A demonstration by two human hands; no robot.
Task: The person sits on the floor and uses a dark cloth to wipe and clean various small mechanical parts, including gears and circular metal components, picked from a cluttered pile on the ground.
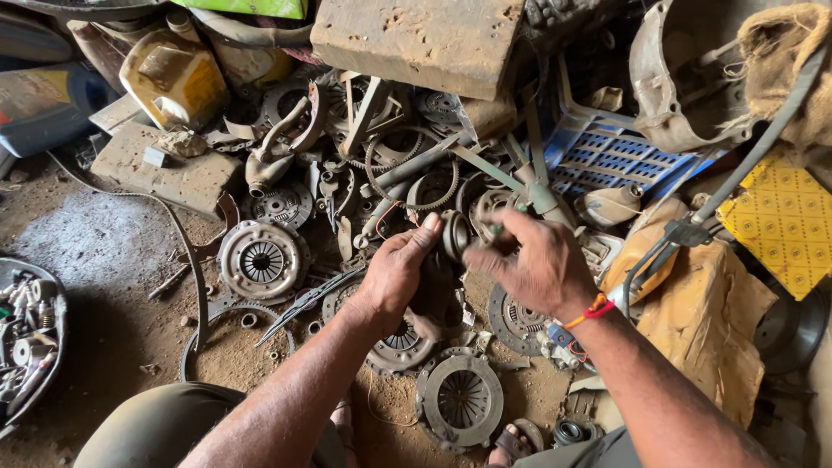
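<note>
Small round metal part, dark and greasy, gripped between both hands above the scrap heap, just over and behind the clutch disc on the dirt floor. Left hand wrapped around a dark lump below the part, thumb pressed up against its rim. Right hand closed over it from the other side, fingers curled, something slim and green pinched at the fingertips; too blurred to tell what.

Likely trouble: a slip. Greasy metal, bare skin, grip only at the rim; a loosened thumb, and down onto the clutch disc or into the tangle behind it, hard to find again among so many look-alike rings and plates. Pinched fingers also possible if the part shifts against the lump while both hands squeeze.

Left of the clutch disc, a pressure plate flat on the floor; nearer than the disc, another round plate, close to a sandalled foot, so a dropped piece could land on toes. Behind the disc, toothed ring gears, sharp-edged, a scrape risk for a hand reaching in. Far right of the disc, a blue plastic crate and crumpled brown paper; far left, a tray of small fittings.
</note>
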